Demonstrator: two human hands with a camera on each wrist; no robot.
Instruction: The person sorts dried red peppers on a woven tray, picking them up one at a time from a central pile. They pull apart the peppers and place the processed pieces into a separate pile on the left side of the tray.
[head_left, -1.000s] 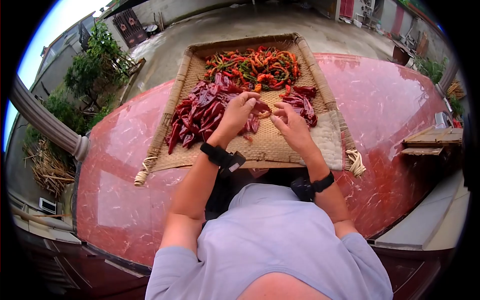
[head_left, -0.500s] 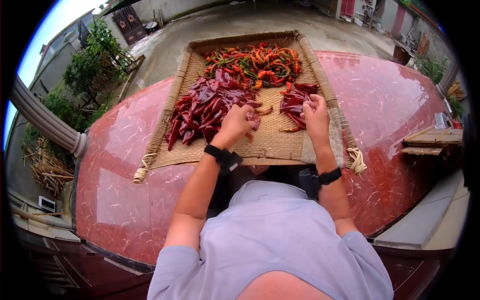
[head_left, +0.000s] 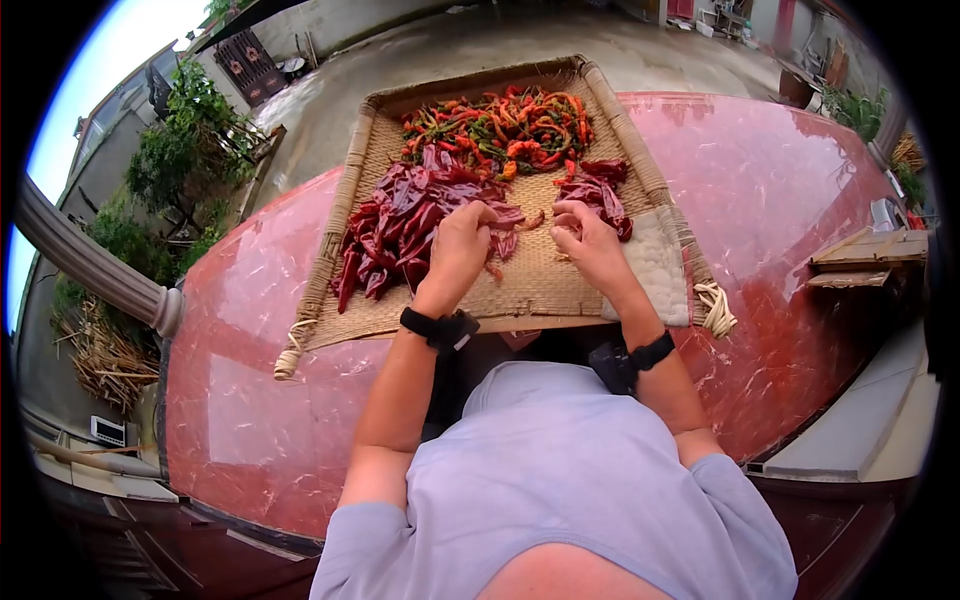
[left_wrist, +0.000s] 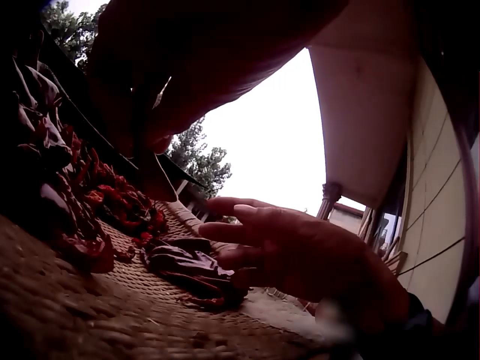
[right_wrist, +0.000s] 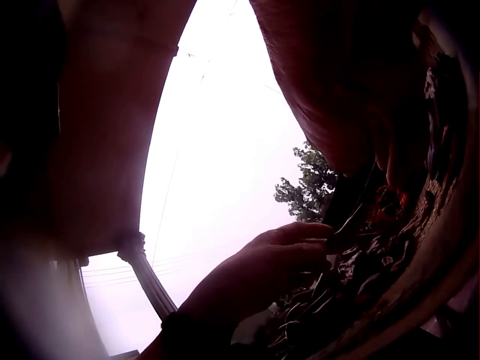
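Observation:
In the head view, my left hand [head_left: 460, 245] is at the right edge of a heap of dark red dried peppers [head_left: 400, 225]. Its fingers curl round what looks like a dark red pepper [left_wrist: 166, 180], mostly shadowed in the left wrist view. My right hand [head_left: 592, 245] hovers just below a smaller bunch of dark red peppers [head_left: 605, 190], fingers loosely bent and apart. The left wrist view shows that right hand [left_wrist: 300, 247] with nothing visible between its fingers. A small curled orange pepper [head_left: 532, 222] lies on the woven mat between both hands.
The shallow woven tray [head_left: 345, 190] has raised rims on the left, right and far sides. Mixed red, orange and green peppers [head_left: 500, 125] fill its far end. A pale cloth patch [head_left: 650, 270] covers its near right corner. Red polished stone [head_left: 780, 230] surrounds it.
My right hand first moved right to the smaller bunch, then came back left and lower. My left hand drew back to the heap's edge. The pepper between the hands a second ago is gone from there.

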